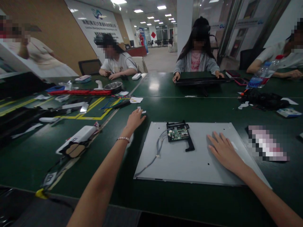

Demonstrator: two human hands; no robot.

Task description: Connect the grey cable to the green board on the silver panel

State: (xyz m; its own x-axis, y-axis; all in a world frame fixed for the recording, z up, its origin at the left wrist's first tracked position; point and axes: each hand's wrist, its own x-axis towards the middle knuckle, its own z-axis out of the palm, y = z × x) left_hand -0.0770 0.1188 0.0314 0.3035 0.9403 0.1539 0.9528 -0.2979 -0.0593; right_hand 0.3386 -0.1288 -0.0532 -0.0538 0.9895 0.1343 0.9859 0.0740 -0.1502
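Observation:
A flat grey metal panel (182, 168) lies in front of me on the green table. On its upper part sits a green circuit board (179, 134) in a black bracket (190, 144), and grey cables (159, 146) run from it toward the panel's lower left corner. My right hand (224, 149) rests flat on the panel's right side, fingers spread. Left of the panel, my left hand (135, 119) stretches forward, thumb apart from the fingers, at a small white scrap (143, 112). Whether the fingertips touch the scrap I cannot tell.
A white battery-like pack (79, 140) with a cable lies at left. Wires (118, 102), a red bar (80, 92) and a metal bowl (113, 86) are farther back. A blurred pink item (267, 143) and bottles (260, 75) stand right. Opposite, a person holds a black panel (201, 81).

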